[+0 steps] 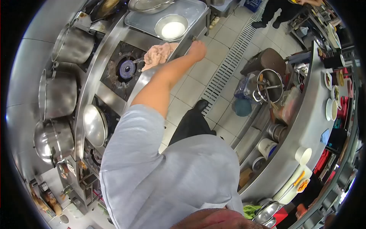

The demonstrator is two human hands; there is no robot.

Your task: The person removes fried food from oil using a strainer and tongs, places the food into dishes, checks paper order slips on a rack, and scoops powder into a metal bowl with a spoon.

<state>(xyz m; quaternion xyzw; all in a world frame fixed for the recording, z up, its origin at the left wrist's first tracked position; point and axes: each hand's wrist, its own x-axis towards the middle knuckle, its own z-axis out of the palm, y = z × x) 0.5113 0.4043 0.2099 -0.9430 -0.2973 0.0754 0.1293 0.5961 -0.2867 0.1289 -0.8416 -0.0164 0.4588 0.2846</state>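
Observation:
My left arm reaches forward along the stove's front edge. My left hand (198,51) is closed at the steel front panel, its curled fingers at a small dark stove knob (194,38); the grip itself is partly hidden. Beside my forearm a crumpled pinkish cloth (157,55) lies on the stove edge. Just beyond the cloth, a metal bowl with white contents (172,28) stands on a steel tray (143,23). To the left of the cloth is a gas burner (127,69), with no pot on it. My right hand is out of view.
Large steel pots (58,93) line the stove's back on the left, and a round lid (95,125) lies nearer. A floor drain grate (223,70) crosses the tiles. On the right, a steel counter (301,128) holds bowls, above a large pot (272,86). Another person stands at the far end.

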